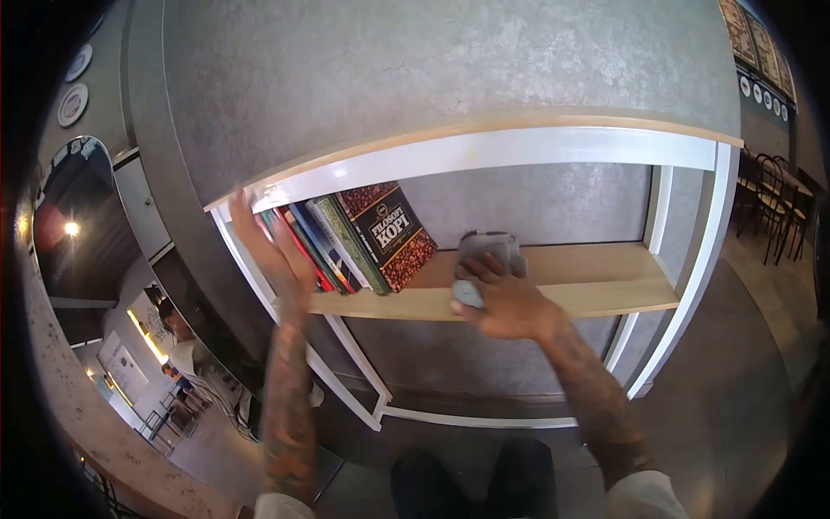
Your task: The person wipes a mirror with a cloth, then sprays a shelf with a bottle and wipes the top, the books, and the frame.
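My right hand (510, 304) presses a grey cloth (486, 246) onto the wooden shelf board (588, 296), its fingers over the cloth. A pale bunched piece (468, 294), probably the same cloth, sticks out beside the thumb at the board's front edge. At the left end of the white-framed shelf unit, my left hand (281, 259) is raised with fingers stretched and somewhat blurred. It is in front of a row of books (333, 242) and holds nothing visible. A dark book (389, 233) titled "Filosofi Kopi" leans at the row's right end.
A white rail (484, 154) with a wooden top edge runs above the shelf. White legs (683, 303) stand at the sides, and a low crossbar (475, 421) lies near my feet. A round mirror (86, 233) is on the left; chairs (774, 199) stand far right.
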Action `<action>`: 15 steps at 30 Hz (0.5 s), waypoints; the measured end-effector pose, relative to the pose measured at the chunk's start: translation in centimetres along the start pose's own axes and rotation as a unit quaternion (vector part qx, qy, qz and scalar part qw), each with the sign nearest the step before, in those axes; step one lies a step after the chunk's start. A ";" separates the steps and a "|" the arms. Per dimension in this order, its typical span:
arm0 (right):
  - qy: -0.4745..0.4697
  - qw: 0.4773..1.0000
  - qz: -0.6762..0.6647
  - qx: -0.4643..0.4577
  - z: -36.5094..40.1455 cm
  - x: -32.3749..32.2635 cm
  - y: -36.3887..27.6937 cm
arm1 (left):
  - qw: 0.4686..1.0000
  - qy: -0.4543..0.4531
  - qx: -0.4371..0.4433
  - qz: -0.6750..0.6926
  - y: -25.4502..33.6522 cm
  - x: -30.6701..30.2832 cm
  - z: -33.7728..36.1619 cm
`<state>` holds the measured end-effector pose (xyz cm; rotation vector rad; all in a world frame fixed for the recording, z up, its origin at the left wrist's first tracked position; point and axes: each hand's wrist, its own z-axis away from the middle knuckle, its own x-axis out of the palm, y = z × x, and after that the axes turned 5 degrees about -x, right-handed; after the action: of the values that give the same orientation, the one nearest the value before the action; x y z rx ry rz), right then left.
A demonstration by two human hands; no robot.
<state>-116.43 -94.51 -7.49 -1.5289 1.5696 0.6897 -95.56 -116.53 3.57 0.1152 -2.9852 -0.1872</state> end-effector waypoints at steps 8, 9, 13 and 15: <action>-0.006 0.995 0.062 -0.077 -4.6 3.1 -5.7 | 0.968 -0.144 -0.167 -0.118 2.3 1.3 23.3; 0.014 0.990 0.040 -0.131 -4.2 3.0 -4.9 | 0.969 -0.143 -0.166 -0.116 2.7 2.0 23.3; -0.008 0.990 -0.065 -0.126 0.5 -2.3 -2.2 | 0.969 -0.090 -0.195 -0.119 3.7 3.4 22.7; -0.048 0.993 -0.078 -0.077 2.0 -5.0 -4.6 | 0.967 -0.079 -0.206 -0.130 3.5 3.3 22.5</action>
<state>-111.92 -90.70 -3.53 -1.6855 1.3368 0.7977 -102.50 -110.63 -17.62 0.4625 -2.9974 -0.8764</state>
